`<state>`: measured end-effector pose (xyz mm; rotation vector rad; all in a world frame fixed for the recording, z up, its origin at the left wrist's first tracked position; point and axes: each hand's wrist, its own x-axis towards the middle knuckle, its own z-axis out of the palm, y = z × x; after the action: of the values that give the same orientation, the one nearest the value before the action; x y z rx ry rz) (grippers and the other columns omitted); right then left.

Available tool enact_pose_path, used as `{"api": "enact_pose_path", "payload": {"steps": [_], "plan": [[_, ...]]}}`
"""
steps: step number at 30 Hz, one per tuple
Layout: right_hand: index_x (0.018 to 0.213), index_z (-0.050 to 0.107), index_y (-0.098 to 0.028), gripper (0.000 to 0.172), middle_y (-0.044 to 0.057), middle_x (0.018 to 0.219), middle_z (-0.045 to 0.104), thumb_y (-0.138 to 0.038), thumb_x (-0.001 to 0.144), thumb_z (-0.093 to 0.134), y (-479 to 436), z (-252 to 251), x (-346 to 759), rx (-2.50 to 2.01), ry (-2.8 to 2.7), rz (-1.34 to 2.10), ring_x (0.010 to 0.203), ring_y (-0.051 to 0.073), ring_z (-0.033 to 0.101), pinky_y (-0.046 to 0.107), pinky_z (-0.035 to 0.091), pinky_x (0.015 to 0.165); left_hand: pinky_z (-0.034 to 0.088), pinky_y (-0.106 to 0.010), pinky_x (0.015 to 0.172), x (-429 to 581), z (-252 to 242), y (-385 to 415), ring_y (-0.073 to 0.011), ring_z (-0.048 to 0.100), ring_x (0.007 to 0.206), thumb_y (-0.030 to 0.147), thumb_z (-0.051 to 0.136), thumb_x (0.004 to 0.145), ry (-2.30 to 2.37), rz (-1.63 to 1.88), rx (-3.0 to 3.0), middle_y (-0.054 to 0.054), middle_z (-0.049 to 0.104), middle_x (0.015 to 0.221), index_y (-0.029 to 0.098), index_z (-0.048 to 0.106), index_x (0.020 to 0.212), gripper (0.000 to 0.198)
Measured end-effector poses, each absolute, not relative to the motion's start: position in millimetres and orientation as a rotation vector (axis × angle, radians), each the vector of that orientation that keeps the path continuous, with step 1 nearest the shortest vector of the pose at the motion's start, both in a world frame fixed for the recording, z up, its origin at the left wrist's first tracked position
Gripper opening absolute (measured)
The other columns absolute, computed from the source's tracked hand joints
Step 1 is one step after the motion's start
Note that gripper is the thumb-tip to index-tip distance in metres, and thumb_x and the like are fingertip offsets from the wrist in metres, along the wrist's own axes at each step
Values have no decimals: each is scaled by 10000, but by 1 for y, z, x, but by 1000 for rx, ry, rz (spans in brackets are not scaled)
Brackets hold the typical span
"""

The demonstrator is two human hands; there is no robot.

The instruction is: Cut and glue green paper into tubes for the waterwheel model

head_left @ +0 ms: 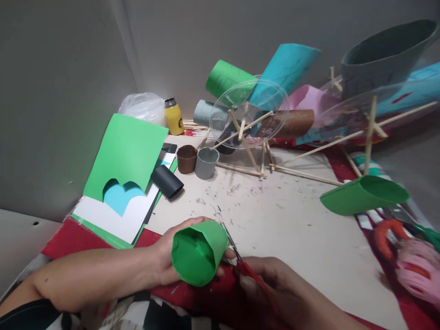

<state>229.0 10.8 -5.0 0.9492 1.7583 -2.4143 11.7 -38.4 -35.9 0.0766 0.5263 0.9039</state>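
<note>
Green paper tube point(199, 252) sits in my left hand point(166, 250); at its three o'clock, my right hand point(266, 274) grips red-handled metal scissors point(246, 267).

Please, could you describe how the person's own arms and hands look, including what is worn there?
The left hand and right hand are bare, with no glove, ring or watch visible. The left forearm is uncovered up to a dark fabric sleeve edge near the lower left corner. The right forearm is uncovered too; no sleeve shows there.
</note>
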Motion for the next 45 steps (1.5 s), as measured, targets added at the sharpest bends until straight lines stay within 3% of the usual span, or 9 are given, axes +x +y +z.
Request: {"api": "enact_pose_path", "payload": {"steps": [4, 9, 24, 30, 35, 39, 45], "plan": [[676, 459, -200, 533, -74, 575, 327, -669, 810, 675, 11, -8, 229, 974, 1806, -2381, 510, 80, 282, 215, 220, 459, 538, -328, 679, 14, -30, -38, -278, 717, 830, 513, 533, 890, 566, 909, 86, -195, 743, 960, 94, 680, 997, 457], [696, 525, -189, 530, -71, 584, 318, -688, 802, 670, 10, -8, 228, 985, 1871, -2353, 543, 92, 278, 232, 257, 506, 536, -328, 658, 16, -26, -37, -258, 718, 711, 513, 598, 835, 584, 883, 75, -187, 748, 949, 87, 677, 1001, 464], [723, 504, -190, 523, -48, 647, 354, -686, 851, 612, 9, -3, 228, 922, 1902, -2370, 580, 105, 283, 245, 259, 529, 536, -331, 698, 17, -23, -39, -280, 725, 845, 462, 558, 891, 548, 942, 28, -193, 747, 947, 133, 688, 993, 368], [660, 401, -213, 530, -45, 649, 327, -662, 861, 599, 9, -6, 229, 985, 2077, -2194, 619, 126, 260, 266, 254, 557, 541, -330, 703, 18, -22, -39, -285, 730, 867, 439, 504, 925, 522, 962, 15, -202, 750, 944, 128, 677, 1007, 365], [698, 462, -208, 437, -35, 673, 368, -578, 879, 607, 11, -6, 227, 965, 2127, -2145, 636, 135, 279, 262, 274, 569, 541, -349, 702, 18, -23, -39, -276, 731, 758, 429, 533, 907, 485, 932, 38, -209, 750, 947, 130, 649, 997, 333], [702, 477, -208, 377, -36, 673, 385, -506, 894, 605, 11, -9, 227, 960, 2184, -2128, 628, 132, 290, 260, 280, 562, 537, -354, 707, 18, -26, -40, -285, 728, 787, 441, 546, 900, 471, 946, 50, -208, 748, 956, 135, 639, 998, 334], [703, 457, -213, 354, -43, 637, 409, -473, 935, 517, 8, -21, 233, 959, 2501, -1810, 572, 115, 322, 241, 300, 526, 532, -341, 698, 9, -36, -38, -281, 724, 799, 490, 598, 860, 418, 843, 31, -162, 753, 967, 137, 678, 1018, 395]]}}
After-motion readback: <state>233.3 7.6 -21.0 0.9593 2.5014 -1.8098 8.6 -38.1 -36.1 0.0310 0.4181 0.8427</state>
